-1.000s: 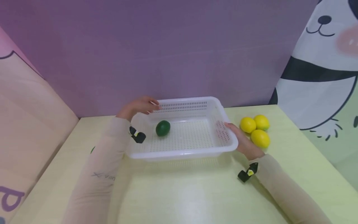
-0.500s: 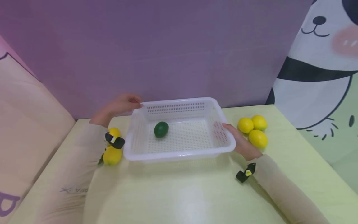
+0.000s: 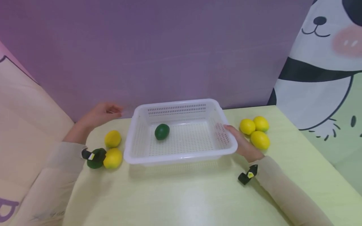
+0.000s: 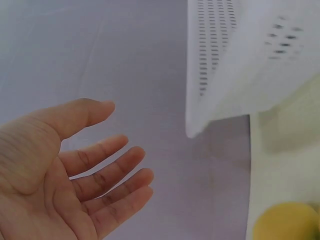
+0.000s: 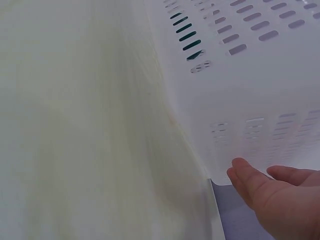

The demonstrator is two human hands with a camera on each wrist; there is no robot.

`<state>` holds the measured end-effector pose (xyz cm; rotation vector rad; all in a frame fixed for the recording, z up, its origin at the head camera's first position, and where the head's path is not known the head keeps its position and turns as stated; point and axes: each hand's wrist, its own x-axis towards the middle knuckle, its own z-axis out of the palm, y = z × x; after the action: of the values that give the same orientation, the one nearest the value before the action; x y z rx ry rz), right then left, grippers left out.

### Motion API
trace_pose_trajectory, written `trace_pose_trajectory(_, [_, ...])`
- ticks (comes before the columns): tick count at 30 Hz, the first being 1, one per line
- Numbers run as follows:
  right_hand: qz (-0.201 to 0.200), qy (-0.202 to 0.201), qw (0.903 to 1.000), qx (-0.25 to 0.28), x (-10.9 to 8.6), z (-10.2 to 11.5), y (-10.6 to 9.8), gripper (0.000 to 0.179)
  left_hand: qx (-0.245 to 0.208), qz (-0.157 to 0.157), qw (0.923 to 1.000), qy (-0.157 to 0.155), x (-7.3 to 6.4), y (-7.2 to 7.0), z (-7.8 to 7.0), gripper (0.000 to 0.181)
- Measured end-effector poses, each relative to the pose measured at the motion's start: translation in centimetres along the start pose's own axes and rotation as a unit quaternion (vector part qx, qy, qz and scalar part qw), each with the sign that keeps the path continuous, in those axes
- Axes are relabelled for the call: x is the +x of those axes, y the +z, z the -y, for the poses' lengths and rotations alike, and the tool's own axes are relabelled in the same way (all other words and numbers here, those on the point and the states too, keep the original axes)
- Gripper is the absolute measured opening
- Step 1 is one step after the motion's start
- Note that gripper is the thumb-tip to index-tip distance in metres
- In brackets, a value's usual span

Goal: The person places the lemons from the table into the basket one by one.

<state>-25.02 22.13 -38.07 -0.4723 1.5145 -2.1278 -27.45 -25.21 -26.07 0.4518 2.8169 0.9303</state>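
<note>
A white perforated plastic basket (image 3: 181,158) is at the middle of the table, one dark green oval fruit (image 3: 162,131) lying inside on the left. Against the basket's right end wall rest the fairly straight fingertips of my right hand (image 3: 242,142); the right wrist view shows these fingers (image 5: 250,182) on the outside, below the rim. My left hand (image 3: 97,116) hovers left of the basket, apart from it, holding nothing. Its fingers (image 4: 112,170) are loosely bent and spread in the left wrist view. Below that hand lie two lemons (image 3: 112,158) and another dark green fruit (image 3: 97,159), partly covered by the wrist camera.
To the right of the basket, behind my right hand, sit three lemons (image 3: 260,140) close together. A purple wall panel (image 3: 181,56) rises along the table's (image 3: 181,194) back edge. Printed panels flank both sides, the right one with a panda (image 3: 316,100).
My left hand has moved from over the basket's left rim out to the left, uncovering the lemons and green fruit there. My right hand stays at the basket's right end.
</note>
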Motion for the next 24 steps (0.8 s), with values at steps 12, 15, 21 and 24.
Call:
trace_pose_trajectory(12, [0.023,0.004,0.9997,0.001,0.4,-0.5,-0.5,0.046,0.046,-0.036,0.9981,-0.020,-2.8,1.0,2.6,0.044])
trace_pose_trajectory(15, [0.009,0.009,0.9998,-0.013,0.4,-0.5,-0.5,0.051,0.051,-0.052,0.9972,-0.018,-3.2,1.1,3.3,0.042])
trace_pose_trajectory(21, [-0.022,0.017,0.9991,-0.033,0.3,-0.4,-0.6,0.056,0.046,-0.060,0.9969,-0.024,-3.5,1.8,4.4,0.044])
trace_pose_trajectory(24, [-0.015,0.007,0.9995,-0.028,0.2,-0.4,-0.6,0.052,0.038,-0.062,0.9971,-0.022,-3.5,2.2,4.7,0.045])
